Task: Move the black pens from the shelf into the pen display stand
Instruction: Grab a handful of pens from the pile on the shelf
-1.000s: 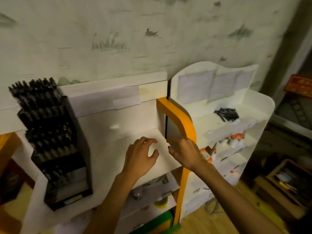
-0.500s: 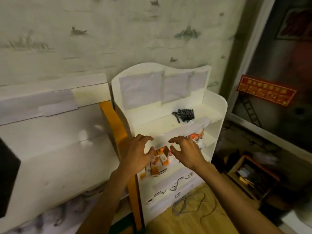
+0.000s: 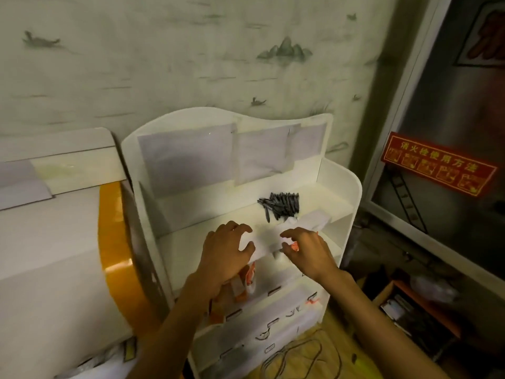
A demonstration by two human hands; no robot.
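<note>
Black pens (image 3: pixel 281 205) lie heaped, mostly front-to-back; left hand (image 3: pixel 225 255) and right hand (image 3: pixel 307 251) loosely curled, empty.

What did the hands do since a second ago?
Both hands moved from the bare shelf on the left, where the black pen stand stood, across to the white shelf unit. The left hand and right hand now hover below the pile of black pens, holding nothing. The pens have not moved.

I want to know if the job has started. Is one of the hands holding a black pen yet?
No, the left hand and right hand hold nothing, and the black pens lie in a pile on the shelf beyond them.
</note>
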